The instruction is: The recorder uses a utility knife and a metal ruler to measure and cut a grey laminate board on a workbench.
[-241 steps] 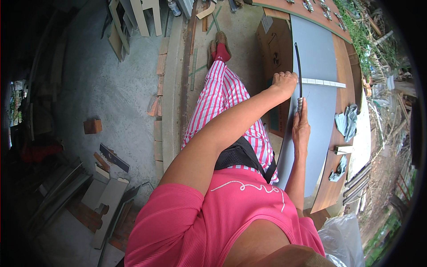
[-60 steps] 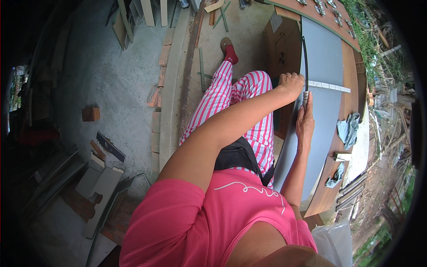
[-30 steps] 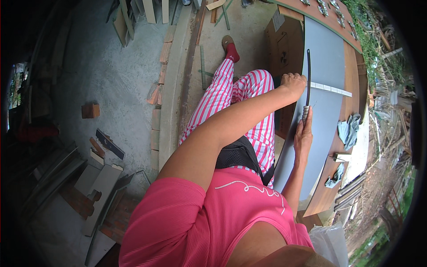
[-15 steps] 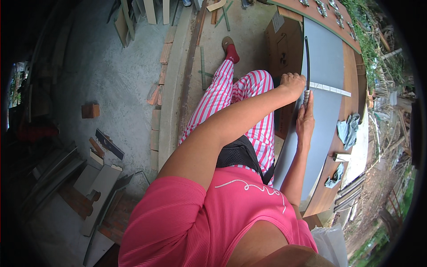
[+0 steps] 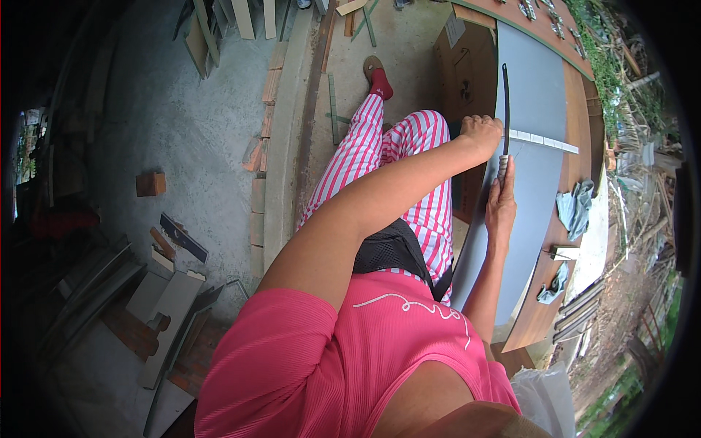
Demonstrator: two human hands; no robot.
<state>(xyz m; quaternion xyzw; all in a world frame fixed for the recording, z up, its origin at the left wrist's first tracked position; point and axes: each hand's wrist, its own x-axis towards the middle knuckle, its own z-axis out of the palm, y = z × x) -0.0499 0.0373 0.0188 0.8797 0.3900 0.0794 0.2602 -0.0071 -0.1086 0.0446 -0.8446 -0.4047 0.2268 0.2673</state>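
Right hand point(image 5: 501, 208): fingers clamped round the pale handle point(image 5: 503, 166)
Black blade point(image 5: 506, 109): and it's slid back this half-second, mid-stroke apparently, crossing the white strip point(image 5: 542, 141)
Left hand point(image 5: 482, 137): curled round the strip's end
Grey panel point(image 5: 529, 80): strip lies across it

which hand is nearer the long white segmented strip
Left. The left hand is closed at the left end of the strip; the right hand is lower in view, apart from it.
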